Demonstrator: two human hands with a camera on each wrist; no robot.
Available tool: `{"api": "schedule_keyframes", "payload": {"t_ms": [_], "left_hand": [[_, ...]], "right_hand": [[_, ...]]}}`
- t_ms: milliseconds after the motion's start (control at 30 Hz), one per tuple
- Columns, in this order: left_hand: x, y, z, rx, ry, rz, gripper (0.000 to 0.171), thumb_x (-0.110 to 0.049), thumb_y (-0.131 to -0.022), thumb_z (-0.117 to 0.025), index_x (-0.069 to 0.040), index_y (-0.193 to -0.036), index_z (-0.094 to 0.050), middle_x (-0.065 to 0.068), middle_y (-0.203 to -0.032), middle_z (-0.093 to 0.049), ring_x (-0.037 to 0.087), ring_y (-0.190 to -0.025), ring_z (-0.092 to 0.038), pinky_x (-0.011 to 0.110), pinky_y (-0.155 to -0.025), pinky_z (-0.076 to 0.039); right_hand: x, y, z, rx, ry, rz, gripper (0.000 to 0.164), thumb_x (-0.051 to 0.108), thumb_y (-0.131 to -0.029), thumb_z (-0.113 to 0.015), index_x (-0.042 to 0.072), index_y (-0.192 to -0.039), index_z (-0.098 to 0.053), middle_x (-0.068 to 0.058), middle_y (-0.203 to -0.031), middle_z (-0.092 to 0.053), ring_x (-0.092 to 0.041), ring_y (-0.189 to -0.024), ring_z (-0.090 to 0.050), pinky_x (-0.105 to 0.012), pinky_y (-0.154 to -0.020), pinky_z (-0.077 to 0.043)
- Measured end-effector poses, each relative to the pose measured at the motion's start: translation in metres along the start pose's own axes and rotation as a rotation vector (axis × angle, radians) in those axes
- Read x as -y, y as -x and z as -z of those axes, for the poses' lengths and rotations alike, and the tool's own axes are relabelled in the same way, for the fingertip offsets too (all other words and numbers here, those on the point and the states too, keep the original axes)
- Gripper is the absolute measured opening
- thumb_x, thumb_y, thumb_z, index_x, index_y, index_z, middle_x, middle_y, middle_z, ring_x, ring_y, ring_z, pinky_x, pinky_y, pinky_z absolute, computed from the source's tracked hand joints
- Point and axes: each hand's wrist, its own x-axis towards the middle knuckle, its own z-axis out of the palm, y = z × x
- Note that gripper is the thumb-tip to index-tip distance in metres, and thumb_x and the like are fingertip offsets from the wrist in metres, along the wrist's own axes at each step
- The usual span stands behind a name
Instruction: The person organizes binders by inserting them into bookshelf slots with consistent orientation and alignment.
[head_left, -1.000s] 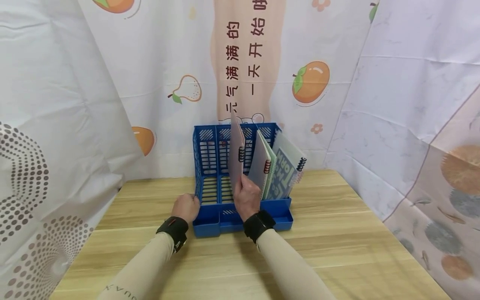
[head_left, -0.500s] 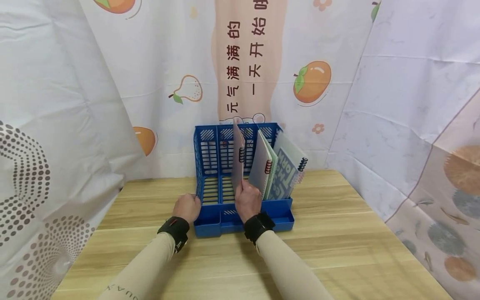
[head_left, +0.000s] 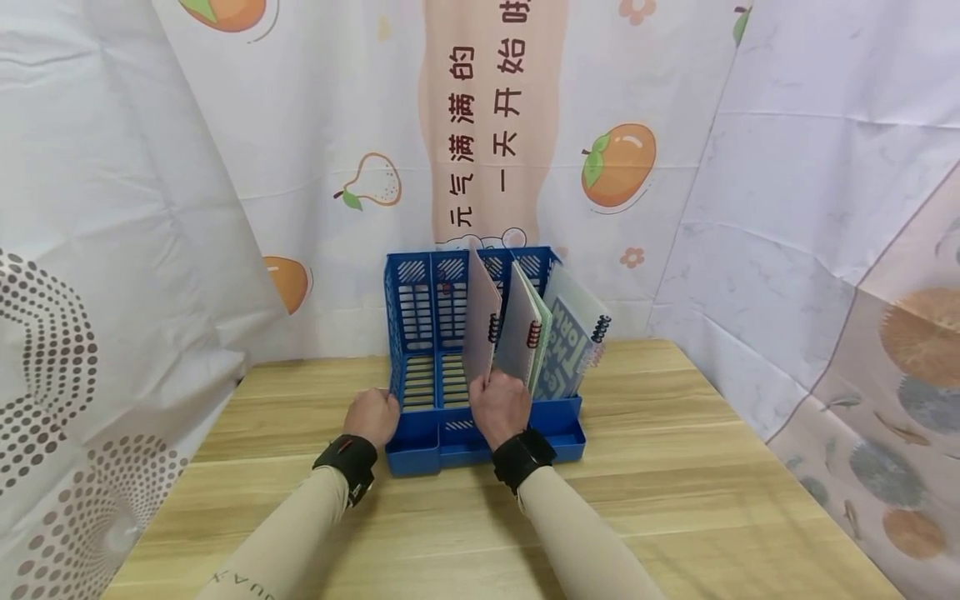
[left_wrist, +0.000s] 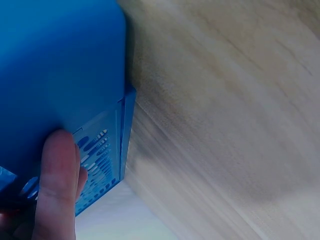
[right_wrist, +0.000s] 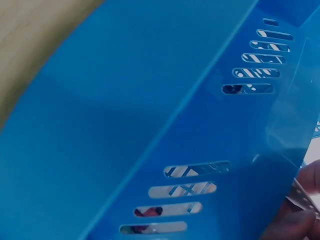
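Note:
A blue plastic file rack (head_left: 412, 461) with slotted walls stands on the table. My left hand (head_left: 372, 415) grips its left side near the front; in the left wrist view the thumb (left_wrist: 57, 185) lies against the blue wall. My right hand (head_left: 500, 408) pinches a pale pink spiral notebook (head_left: 482, 317) by its lower front edge. That notebook stands upright in the rack, its black coil toward me. In the right wrist view the fingers (right_wrist: 295, 225) show at the lower right, partly hidden behind the rack's front wall.
Right of the held notebook stand a notebook with a red coil (head_left: 519, 321), a green-edged one (head_left: 545, 333) behind it, and a clear-covered notebook (head_left: 570, 333) leaning right. A printed curtain (head_left: 300, 167) hangs behind the wooden table (head_left: 675, 500).
The pink notebook has come down into the rack and its coil side has swung right, close to the red-coil notebook. My right hand has shifted slightly right; the left hand stays put.

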Motion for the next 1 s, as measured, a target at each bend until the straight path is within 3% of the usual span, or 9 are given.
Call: {"api": "schedule_keyframes", "payload": {"t_ms": [333,567,733,900,1000], "left_hand": [[0.005,-0.001,-0.002,-0.010,-0.012,-0.018,0.040,-0.011,-0.100,-0.050,-0.011,-0.060,-0.048,0.001,-0.057,-0.044,0.022,-0.055,-0.048,0.033,-0.054,-0.036],[0.006,-0.001,-0.001,0.002,0.011,0.003,0.041,-0.013,-0.102,-0.049,-0.012,-0.061,-0.047,0.000,-0.057,-0.042,0.021,-0.055,-0.047,0.033,-0.055,-0.035],[0.007,-0.002,-0.001,0.021,0.034,0.039,0.041,-0.015,-0.104,-0.048,-0.008,-0.064,-0.049,-0.001,-0.058,-0.040,0.020,-0.055,-0.046,0.033,-0.055,-0.034],[0.011,-0.001,-0.001,0.020,0.013,0.001,0.043,-0.026,-0.109,-0.045,-0.004,-0.076,-0.064,0.001,-0.062,-0.045,0.022,-0.064,-0.053,0.037,-0.065,-0.042],[0.016,0.003,0.001,0.029,0.017,-0.025,0.056,-0.040,-0.111,-0.036,0.000,-0.100,-0.073,0.012,-0.083,-0.068,0.032,-0.086,-0.067,0.044,-0.080,-0.051]], "right_hand": [[0.001,0.002,0.005,0.009,-0.054,0.022,0.030,0.015,-0.086,-0.073,0.010,-0.061,-0.057,-0.008,-0.054,-0.058,-0.028,-0.048,-0.060,-0.042,-0.046,-0.048],[0.001,0.005,0.015,-0.012,-0.111,0.061,0.017,0.020,-0.089,-0.073,0.003,-0.086,-0.072,-0.009,-0.066,-0.069,-0.022,-0.053,-0.064,-0.038,-0.050,-0.052],[-0.004,0.008,0.030,-0.043,-0.133,0.170,0.022,0.023,-0.093,-0.071,0.002,-0.098,-0.074,-0.008,-0.071,-0.068,-0.019,-0.055,-0.058,-0.037,-0.051,-0.049],[-0.021,0.016,0.046,-0.039,-0.132,0.319,0.018,0.025,-0.097,-0.067,0.008,-0.094,-0.072,-0.006,-0.075,-0.067,-0.019,-0.061,-0.057,-0.038,-0.057,-0.047],[-0.034,0.020,0.056,-0.013,-0.113,0.392,0.022,0.029,-0.099,-0.064,0.009,-0.099,-0.074,-0.007,-0.085,-0.072,-0.022,-0.073,-0.065,-0.041,-0.066,-0.050]]}}
